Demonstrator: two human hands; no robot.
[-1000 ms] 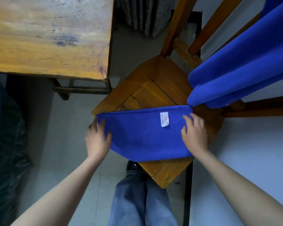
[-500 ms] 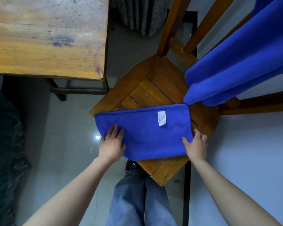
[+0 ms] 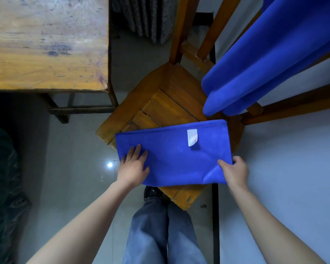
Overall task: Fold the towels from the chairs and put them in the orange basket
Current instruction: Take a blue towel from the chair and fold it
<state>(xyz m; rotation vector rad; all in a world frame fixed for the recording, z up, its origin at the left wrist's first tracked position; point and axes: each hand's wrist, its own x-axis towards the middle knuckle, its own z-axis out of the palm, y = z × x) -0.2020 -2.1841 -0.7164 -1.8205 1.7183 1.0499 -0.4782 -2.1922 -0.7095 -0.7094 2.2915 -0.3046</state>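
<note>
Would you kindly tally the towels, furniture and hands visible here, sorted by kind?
Blue towels: 2 (folded towel lying flat; draped towel hanging, counted as one)
Wooden chair: 1
Wooden table: 1
Hands: 2 (left hand, right hand)
Total: 6

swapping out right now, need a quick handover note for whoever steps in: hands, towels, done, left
Left hand: flat on the folded blue towel, pressing it onto the chair seat.
Right hand: pinches that towel's near right corner, slightly lifted.
Second blue towel: draped over the chair back, not yet folded.
Done: first towel folded at least once, white label up.
Left: finish this fold, fold the draped one, put both in the orange basket, which is out of view.
</note>
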